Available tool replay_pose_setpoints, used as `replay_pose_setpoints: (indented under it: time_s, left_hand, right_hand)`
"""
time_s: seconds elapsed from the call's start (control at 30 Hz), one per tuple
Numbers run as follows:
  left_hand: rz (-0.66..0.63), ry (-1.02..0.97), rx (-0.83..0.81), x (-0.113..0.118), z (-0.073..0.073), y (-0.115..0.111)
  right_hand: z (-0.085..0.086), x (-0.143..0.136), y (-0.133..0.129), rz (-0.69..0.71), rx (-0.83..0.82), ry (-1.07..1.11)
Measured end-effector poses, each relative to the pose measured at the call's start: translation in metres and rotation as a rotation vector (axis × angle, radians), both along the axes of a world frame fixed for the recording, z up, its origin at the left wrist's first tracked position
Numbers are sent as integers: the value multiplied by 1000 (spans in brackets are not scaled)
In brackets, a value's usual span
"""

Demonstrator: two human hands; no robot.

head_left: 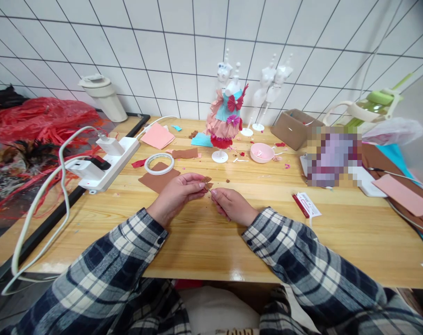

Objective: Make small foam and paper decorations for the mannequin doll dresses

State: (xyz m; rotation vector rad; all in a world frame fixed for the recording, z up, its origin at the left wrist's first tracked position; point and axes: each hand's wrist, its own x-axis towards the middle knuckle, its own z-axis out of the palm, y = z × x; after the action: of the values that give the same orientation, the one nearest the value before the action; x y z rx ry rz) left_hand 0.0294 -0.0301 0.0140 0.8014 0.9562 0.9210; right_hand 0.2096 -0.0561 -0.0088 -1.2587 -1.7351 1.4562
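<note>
Above the middle of the wooden table (197,242), my left hand (183,193) pinches a small pleated brown paper piece (207,180) between thumb and fingers. My right hand (232,203) is closed just to its right, its thumb and forefinger pinching something thin at the lower edge of the piece; its far end is hidden in the fingers. Brown paper (157,178) lies behind my left hand, with a white tape roll (159,164) on it. Behind both hands stands a mannequin (228,109) dressed in blue, pink and red paper with pleated bows.
A power strip (115,165) with cables lies at the left, near a cup (105,97) and red plastic (40,121). A pink bowl (262,152), brown box (297,126) and bare white mannequins (267,90) stand behind. A red-and-white card (306,204) lies right.
</note>
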Motion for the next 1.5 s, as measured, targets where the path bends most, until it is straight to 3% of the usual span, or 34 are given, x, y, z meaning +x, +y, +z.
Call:
replay_pose_setpoints:
  time_s: [0.17,0.4,0.87,1.5]
  left_hand:
    - [11,1,1,-1,1,1]
    - [13,1,-4,-2,0,2]
    - [30,10,4,1,0,-1]
    - [17,1,6,2,0,-1]
  right_hand:
    - [3,-1,-1,-10,-19,-6]
    - [7,1,-2,-132,-113,85]
    - [-1,-1,-1,-66,75,-50]
    - [-2,-2,-1,-70,35,-3]
